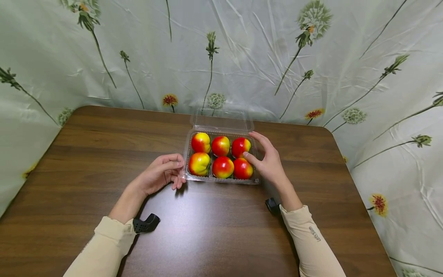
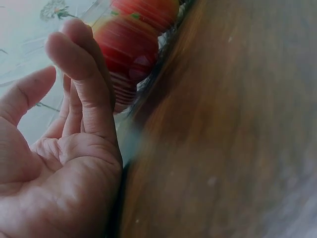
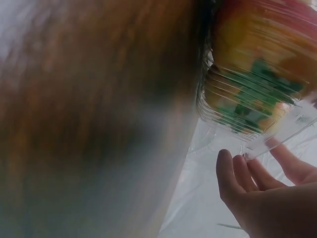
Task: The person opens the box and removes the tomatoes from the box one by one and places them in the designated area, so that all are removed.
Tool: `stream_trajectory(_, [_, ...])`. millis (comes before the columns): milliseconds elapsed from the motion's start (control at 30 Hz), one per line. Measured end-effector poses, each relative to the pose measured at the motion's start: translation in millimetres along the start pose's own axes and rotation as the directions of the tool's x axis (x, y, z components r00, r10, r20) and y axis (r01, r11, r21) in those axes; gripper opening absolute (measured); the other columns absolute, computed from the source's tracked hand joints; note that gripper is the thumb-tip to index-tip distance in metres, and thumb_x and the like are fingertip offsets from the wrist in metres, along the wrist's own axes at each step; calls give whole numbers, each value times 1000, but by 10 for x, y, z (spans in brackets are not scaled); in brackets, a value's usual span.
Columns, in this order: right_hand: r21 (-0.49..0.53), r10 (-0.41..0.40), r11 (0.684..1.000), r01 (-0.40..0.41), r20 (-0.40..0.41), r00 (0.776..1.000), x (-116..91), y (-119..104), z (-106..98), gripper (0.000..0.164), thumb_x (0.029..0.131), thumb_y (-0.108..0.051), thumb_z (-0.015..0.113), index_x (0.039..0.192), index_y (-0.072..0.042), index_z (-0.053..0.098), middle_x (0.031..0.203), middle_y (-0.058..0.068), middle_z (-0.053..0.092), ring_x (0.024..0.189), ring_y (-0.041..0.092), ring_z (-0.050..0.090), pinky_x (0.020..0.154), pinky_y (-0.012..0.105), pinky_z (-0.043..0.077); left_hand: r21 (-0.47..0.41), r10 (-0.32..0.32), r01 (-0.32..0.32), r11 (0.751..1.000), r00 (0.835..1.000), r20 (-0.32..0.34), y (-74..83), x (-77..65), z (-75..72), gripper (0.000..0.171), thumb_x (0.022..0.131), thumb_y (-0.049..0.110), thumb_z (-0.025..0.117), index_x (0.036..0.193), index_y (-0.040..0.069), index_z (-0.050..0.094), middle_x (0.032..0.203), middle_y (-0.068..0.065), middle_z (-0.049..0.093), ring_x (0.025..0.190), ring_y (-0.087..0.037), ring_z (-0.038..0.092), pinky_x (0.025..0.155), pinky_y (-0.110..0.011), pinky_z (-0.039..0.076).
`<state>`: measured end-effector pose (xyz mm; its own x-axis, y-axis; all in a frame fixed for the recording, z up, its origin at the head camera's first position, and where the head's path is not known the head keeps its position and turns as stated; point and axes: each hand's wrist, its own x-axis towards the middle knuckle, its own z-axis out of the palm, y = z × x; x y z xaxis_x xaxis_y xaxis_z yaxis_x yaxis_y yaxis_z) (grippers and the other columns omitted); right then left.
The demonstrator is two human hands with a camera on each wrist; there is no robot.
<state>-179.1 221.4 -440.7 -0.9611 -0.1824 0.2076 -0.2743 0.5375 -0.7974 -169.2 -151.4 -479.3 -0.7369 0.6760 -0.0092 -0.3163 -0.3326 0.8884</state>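
At the centre of the frame, a clear plastic clamshell (image 1: 221,181) is sitting on the wooden table (image 1: 104,146), its lid (image 1: 223,120) opening towards the top edge, with six red-and-yellow peaches (image 1: 223,167) lying in two rows. The left hand (image 1: 160,173) is resting loosely bent beside the left wall, clasping nothing; the right hand (image 1: 268,159) is straddling the right rim, thumb over the fruit, apparently ungripped. For steadiness, both hands should be bracing the walls lightly, sparing the thin plastic.

Dark lettering (image 1: 315,233) on right sleeve (image 1: 310,250), apparently "Let's", rest too small
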Motion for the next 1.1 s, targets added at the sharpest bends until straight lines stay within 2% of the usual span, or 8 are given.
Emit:
stream_trajectory(267, [-62,-15,998,13,-38,999,-63,-41,-2,63,94,-25,76,153,-18,54,162,6,47,148,27,46,120,53,42,33,63,-62,998,997,-35,-12,32,-60,27,111,0,36,102,5,61,80,-7,70,66,-19,72,60,-27,61])
stream_trajectory(400, [-62,-28,998,25,-53,998,-131,-64,-29,64,93,-24,77,152,-17,54,160,4,49,146,27,48,120,53,42,65,98,-92,994,991,-96,-18,49,-67,24,111,0,38,102,3,60,81,-8,71,67,-19,71,60,-27,61])
stream_trajectory(533, [-65,-47,997,44,-59,997,-217,-62,-45,64,93,-22,78,151,-15,55,158,4,52,144,28,50,119,55,42,74,156,-147,986,976,-152,-21,70,-91,20,111,-1,40,102,1,58,85,-9,72,67,-20,69,60,-27,60])
stream_trajectory(767, [-59,-78,995,74,-58,995,-349,-81,-39,64,90,-21,81,149,-13,57,154,1,55,139,26,53,115,53,46,102,257,-241,965,945,-201,-34,143,-123,18,109,-3,43,102,2,59,87,-10,73,66,-20,68,58,-28,59])
stream_trajectory(933, [-55,-75,996,72,-56,996,-384,-116,-29,60,91,-21,81,146,-13,59,148,3,59,135,27,55,114,53,48,109,305,-287,952,924,-230,-15,221,-121,15,107,-6,46,102,1,58,86,-11,73,65,-21,67,59,-28,59])
stream_trajectory(1100, [-76,-83,994,79,-53,995,-392,-137,-22,53,91,-21,81,141,-13,63,140,5,62,131,26,55,111,53,49,123,335,-313,942,909,-249,14,285,-116,10,105,-8,50,109,-2,56,88,-11,72,65,-22,65,60,-27,60])
